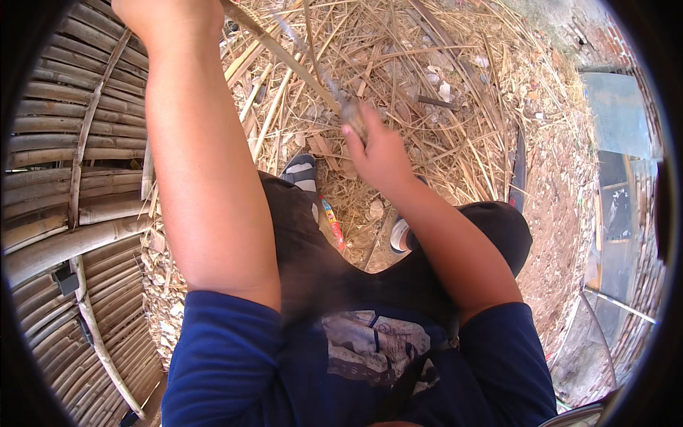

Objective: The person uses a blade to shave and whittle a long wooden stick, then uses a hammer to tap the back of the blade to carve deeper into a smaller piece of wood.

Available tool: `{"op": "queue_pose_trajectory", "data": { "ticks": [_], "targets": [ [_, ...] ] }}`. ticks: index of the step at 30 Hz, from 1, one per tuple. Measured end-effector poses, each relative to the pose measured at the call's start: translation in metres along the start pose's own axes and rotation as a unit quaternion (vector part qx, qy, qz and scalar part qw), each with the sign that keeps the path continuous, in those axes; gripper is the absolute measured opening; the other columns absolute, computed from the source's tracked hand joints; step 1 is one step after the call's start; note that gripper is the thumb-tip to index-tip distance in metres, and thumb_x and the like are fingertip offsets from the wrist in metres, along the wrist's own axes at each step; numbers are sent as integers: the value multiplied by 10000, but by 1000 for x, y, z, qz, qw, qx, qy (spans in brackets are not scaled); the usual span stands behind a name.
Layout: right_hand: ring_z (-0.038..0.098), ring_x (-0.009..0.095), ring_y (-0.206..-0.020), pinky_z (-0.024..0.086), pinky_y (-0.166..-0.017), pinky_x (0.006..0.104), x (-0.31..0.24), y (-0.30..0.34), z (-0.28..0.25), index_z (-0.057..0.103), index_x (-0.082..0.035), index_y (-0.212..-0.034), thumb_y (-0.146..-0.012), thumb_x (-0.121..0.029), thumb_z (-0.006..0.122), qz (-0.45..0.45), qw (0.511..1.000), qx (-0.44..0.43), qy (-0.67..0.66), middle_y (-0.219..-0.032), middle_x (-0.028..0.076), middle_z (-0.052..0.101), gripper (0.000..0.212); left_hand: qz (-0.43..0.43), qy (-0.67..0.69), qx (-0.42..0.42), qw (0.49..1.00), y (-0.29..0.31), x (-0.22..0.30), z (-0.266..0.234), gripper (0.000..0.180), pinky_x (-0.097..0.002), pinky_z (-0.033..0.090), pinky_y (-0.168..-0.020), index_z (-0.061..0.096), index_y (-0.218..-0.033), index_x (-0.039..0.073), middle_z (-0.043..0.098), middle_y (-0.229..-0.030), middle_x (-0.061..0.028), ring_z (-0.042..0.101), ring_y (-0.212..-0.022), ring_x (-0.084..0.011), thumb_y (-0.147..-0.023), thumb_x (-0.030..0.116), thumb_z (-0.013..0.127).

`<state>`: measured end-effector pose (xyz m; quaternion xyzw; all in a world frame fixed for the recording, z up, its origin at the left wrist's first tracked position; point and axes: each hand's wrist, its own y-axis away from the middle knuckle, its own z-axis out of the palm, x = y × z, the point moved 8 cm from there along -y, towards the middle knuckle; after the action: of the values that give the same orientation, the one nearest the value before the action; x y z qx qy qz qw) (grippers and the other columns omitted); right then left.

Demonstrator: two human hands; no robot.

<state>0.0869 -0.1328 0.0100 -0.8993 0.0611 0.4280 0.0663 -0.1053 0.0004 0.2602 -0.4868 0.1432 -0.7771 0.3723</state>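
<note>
My right hand point(375, 148) is closed round the short brownish handle of a knife point(350, 114). Its thin grey blade is smeared by motion and points away to the upper left. Close along the blade runs a long bamboo strip point(284, 57), which slants from the top edge down to my right hand. My left arm reaches far forward, and only the wrist and back part of my left hand point(169, 13) show at the top left. Its fingers are cut off by the frame's edge, so what they hold is hidden.
Bamboo splints and shavings point(427, 92) litter the ground ahead, with a dark flat piece point(437, 103) among them. A colourful wrapper point(331, 224) lies between my sandalled feet point(302, 171). A bamboo slat wall point(64, 135) stands at left, bluish panels point(619, 114) at right.
</note>
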Motion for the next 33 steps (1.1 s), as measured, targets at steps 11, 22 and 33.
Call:
{"op": "queue_pose_trajectory", "data": {
  "ticks": [11, 22, 33],
  "targets": [
    [667, 468, -987, 511, -887, 539, 63, -15, 19, 576, -11, -1264, -967, -425, 566, 127, 987, -92, 36, -983, 289, 696, 510, -67, 27, -22, 997, -15, -9, -12, 445, -246, 234, -491, 476, -880, 147, 299, -643, 69, 260, -535, -68, -1069, 538, 377],
    [682, 448, -863, 525, -783, 535, -30, -9, -5, 512, -55, -1339, -973, -391, 572, -3, 999, -48, 19, -928, 256, 694, 500, 16, -23, 13, 1000, -1, 10, -11, 425, -244, 249, -490, 477, -876, 141, 325, -646, 63, 280, -537, -67, -1078, 504, 387],
    [674, 461, -904, 535, -822, 519, 83, -15, 40, 551, -19, -1315, -966, -437, 568, 138, 984, -108, 38, -907, 267, 697, 545, 25, 7, -5, 1000, -14, -2, -28, 410, -242, 241, -491, 487, -868, 151, 345, -654, 67, 291, -537, -64, -1082, 486, 387]
  ]
}}
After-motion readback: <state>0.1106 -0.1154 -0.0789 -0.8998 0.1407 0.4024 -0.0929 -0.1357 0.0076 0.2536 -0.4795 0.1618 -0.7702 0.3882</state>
